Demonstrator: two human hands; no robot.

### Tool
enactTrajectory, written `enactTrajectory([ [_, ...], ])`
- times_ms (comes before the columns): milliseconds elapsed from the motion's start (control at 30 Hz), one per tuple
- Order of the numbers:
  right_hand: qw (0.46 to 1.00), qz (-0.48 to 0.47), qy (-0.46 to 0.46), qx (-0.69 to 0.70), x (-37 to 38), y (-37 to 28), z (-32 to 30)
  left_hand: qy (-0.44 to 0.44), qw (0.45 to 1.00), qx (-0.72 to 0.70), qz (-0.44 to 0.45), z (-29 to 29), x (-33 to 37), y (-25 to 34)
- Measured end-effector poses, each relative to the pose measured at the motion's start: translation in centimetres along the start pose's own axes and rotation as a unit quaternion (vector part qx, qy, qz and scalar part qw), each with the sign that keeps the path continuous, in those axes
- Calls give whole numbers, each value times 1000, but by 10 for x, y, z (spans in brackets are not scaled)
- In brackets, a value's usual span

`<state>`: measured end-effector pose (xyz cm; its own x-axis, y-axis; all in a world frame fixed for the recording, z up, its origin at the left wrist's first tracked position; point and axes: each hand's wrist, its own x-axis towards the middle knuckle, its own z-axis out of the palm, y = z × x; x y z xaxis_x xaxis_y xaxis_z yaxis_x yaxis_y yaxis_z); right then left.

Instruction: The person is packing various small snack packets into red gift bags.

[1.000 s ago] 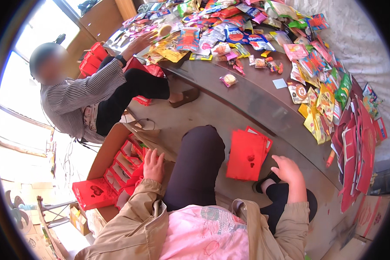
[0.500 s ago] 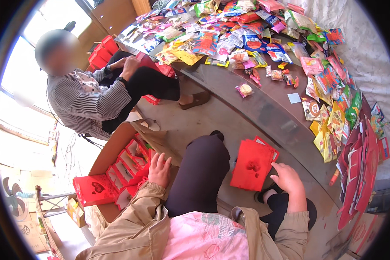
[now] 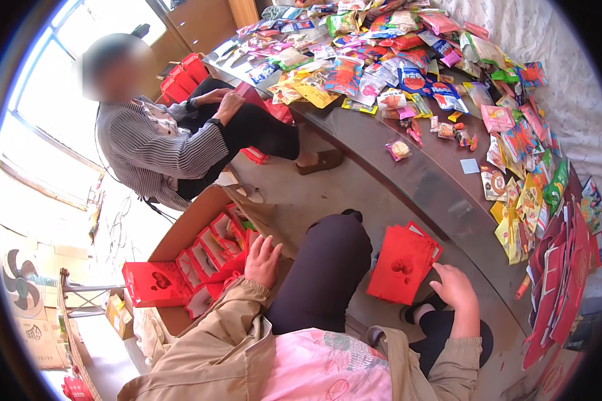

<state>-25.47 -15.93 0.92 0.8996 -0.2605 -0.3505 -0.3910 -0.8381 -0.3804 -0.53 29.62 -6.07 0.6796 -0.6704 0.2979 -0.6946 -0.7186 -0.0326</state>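
Observation:
My left hand (image 3: 262, 262) is raised above the edge of an open carton, fingers spread, holding nothing. Inside the carton (image 3: 210, 200) stand several red gift boxes, open at the top. One red box (image 3: 157, 282) with a dark heart print lies at the near left. My right hand (image 3: 454, 287) hangs beside flat red gift bags (image 3: 401, 262), its thumb and fingers apart. The fingertips are at the bags' right edge; whether they touch I cannot tell. A dark heart print marks the top bag.
A long dark table (image 3: 414, 167) curves along the far side, piled with snack packets (image 3: 344, 73). Several flat red bags (image 3: 558, 260) stand at its right end. Another person (image 3: 167, 147) sits at the far left, hands over the lap. A fan (image 3: 21, 281) stands at left.
The view has shifted, so most things appear further right and slightly lower. The other person's hands have moved apart on the lap. My hands keep nearly the same pose.

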Motion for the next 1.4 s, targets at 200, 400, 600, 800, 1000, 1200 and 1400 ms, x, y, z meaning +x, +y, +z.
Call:
enactTrajectory([
  [200, 1000, -2, 7, -9, -5, 4, 2, 13, 1000, 1, 3, -1, 0, 2],
  [400, 1000, 0, 10, -10, -8, 5, 3, 14, 1000, 9, 3, -2, 1, 2],
  [600, 1000, 3, 8, -8, -10, 8, 3, 17, 1000, 0, -1, -3, 4, 5],
  [800, 1000, -7, 24, 1, -8, 9, 5, 6, 1000, -12, -12, -5, 4, 6],
  [1000, 1000, 20, 4, 2, -7, 2, 0, -2, 1000, -28, 3, -3, 3, 3],
  [1200, 1000, 20, 4, 17, -3, 1, 5, 3, 1000, -21, 10, -5, 0, -4],
  [1400, 1000, 21, -2, -3, -8, 1, 1, -9, 1000, -11, 2, 1, 2, 1],
])
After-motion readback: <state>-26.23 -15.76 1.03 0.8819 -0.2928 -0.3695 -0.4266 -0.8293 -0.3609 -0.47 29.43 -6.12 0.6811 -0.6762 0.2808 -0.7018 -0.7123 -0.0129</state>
